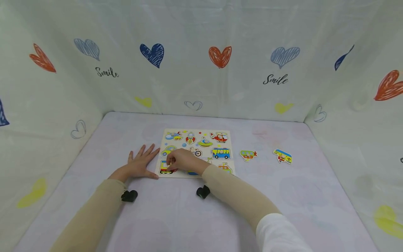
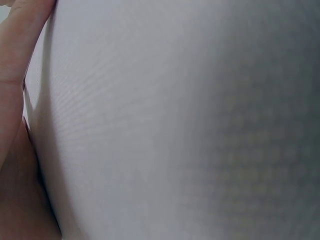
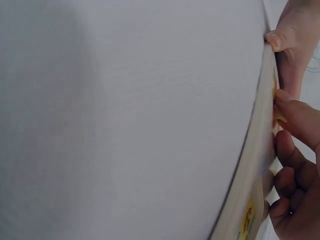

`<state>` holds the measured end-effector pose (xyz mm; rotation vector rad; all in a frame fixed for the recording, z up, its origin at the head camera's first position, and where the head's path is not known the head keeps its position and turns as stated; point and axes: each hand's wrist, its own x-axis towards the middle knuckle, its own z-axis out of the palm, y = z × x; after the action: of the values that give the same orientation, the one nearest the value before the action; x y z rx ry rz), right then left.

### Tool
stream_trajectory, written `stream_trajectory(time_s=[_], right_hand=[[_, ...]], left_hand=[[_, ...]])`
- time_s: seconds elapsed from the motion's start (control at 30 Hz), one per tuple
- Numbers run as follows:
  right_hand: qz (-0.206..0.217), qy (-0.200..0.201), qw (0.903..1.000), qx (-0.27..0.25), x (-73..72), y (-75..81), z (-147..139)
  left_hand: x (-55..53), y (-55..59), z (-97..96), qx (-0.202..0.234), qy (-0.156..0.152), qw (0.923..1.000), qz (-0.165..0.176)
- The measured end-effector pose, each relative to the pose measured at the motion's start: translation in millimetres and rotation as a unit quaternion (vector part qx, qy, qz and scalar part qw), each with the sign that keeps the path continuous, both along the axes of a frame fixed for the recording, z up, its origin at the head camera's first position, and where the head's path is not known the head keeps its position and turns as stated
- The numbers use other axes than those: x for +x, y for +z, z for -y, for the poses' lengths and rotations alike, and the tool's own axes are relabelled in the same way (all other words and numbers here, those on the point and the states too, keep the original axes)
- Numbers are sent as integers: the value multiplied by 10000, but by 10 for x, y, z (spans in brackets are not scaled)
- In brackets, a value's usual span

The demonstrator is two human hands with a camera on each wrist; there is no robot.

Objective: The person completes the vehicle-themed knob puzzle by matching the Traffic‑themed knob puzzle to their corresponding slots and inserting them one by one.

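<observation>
A wooden puzzle board (image 1: 207,132) with vehicle pictures lies flat on the table in the head view. My left hand (image 1: 138,166) rests beside its left edge, fingers spread, thumb at the near left corner. Over the board's lower left part, my right hand (image 1: 186,161) pinches a train puzzle piece (image 1: 163,167) between thumb and fingers, the piece lying at the board's surface. Its other fingers are curled, as the right wrist view shows. The hand and forearm hide several pictures in the middle and the near row.
Right of the board lie two loose pieces, an airship-like one (image 1: 248,155) and a plane (image 1: 283,156). Dark wrist-camera mounts (image 1: 203,192) hang by both sleeves. A pale curtain (image 1: 189,84) with hearts surrounds the table's back and sides.
</observation>
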<state>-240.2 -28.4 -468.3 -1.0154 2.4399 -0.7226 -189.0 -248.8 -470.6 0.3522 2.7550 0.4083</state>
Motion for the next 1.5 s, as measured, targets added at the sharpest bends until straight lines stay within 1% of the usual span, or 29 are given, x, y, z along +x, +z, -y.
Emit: stream_trajectory(time_s=[0.17, 0.27, 0.37, 0.57, 0.73, 0.9, 1.03, 1.17, 1.33, 1.5], right_hand=[[207, 268, 9994, -26, -20, 21, -23], [457, 434, 9979, -155, -29, 40, -62], [598, 559, 9963, -278, -36, 71, -117], [626, 710, 9948, -385, -74, 143, -261], [641, 638, 9946, -503, -105, 160, -384], [648, 507, 9958, -400, -99, 154, -535], [543, 385, 9973, -320, -95, 175, -679], [616, 231, 9973, -318, -101, 215, -832], [635, 55, 9971, -412, -102, 286, -1082], [582, -165, 9969, -497, -93, 247, -1434]], left_hand=[[5, -3, 3, 46, 6, 10000, -7], [1, -17, 12, 20, 37, 10000, -15], [-7, -32, 16, -1, 57, 10000, -41], [-19, -41, 7, 29, 76, 9999, -60], [-24, -44, 0, -9, 103, 9999, -69], [-20, -52, 1, -36, 89, 9999, -105], [-12, -39, 7, 18, 123, 9998, -122], [-3, -17, 24, 11, 168, 9998, -127], [-6, -24, 31, -31, 171, 9997, -176], [-3, -34, 1, 28, 107, 9997, -201]])
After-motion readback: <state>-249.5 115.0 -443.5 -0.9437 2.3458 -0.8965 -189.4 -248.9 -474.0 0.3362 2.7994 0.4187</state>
